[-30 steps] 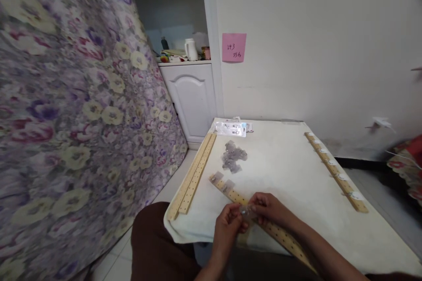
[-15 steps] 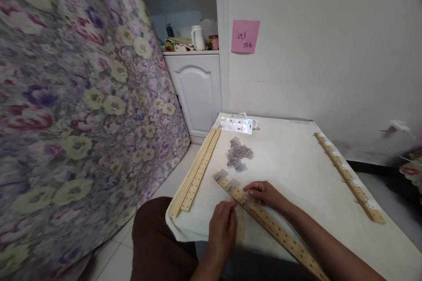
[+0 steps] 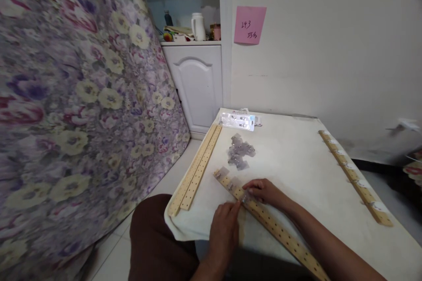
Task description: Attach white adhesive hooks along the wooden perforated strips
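Observation:
A wooden strip with rows of holes (image 3: 280, 232) runs diagonally across the near part of the table, its lower end out of view. Small clear plastic pieces with metal parts (image 3: 235, 183) sit along its far end. My right hand (image 3: 263, 191) is closed at the strip's far side, thumb and forefinger at another clear plastic piece (image 3: 249, 196) there. From the near side, my left hand (image 3: 225, 224) reaches the same spot with curled fingers, its fingertips at the strip's edge by the metal part. What lies inside the left fingers is hidden.
Several similar plastic pieces lie in a pile (image 3: 240, 151). Two bare wooden strips (image 3: 198, 171) lie along the table's left edge. A strip with several pieces fitted (image 3: 354, 178) lies at the right. Clear packaging (image 3: 236, 120) is at the back.
My left hand has moved slightly up and right, its fingertips now at the metal part on the strip. My right hand stays at the piece. The view has shifted a little.

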A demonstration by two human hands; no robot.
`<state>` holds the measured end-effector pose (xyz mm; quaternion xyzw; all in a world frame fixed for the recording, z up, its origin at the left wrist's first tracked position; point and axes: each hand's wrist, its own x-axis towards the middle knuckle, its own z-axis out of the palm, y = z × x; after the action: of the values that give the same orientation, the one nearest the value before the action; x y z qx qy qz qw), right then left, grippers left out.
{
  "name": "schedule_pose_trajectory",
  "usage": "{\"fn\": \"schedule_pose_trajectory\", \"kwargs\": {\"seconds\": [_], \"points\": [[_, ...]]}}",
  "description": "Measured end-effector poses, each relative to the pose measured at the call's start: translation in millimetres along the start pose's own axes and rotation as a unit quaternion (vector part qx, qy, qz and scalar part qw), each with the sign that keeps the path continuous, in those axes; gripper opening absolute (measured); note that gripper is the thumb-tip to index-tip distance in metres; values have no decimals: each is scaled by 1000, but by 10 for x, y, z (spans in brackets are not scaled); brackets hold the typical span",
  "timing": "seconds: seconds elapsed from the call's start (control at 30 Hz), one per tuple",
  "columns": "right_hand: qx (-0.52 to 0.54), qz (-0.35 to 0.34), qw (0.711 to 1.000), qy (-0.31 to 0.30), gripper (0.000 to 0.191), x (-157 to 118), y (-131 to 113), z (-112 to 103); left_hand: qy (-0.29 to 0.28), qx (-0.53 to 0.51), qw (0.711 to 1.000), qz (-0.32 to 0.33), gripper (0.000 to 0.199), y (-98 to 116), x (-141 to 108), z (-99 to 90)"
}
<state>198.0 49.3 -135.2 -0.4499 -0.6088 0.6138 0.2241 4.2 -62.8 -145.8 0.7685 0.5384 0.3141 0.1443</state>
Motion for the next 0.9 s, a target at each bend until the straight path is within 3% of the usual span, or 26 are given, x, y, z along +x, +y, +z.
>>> {"fn": "schedule_pose_trajectory", "kwargs": {"seconds": [0.47, 0.9], "points": [[-2, -1, 1000, 2, 30, -2, -5, 0, -33, 58, 998, -5, 59, 36, 4, 0], [-3, 2, 1000, 9, 29, -21, -55, 10, -25, 76, 997, -3, 60, 41, -3, 7]]}}
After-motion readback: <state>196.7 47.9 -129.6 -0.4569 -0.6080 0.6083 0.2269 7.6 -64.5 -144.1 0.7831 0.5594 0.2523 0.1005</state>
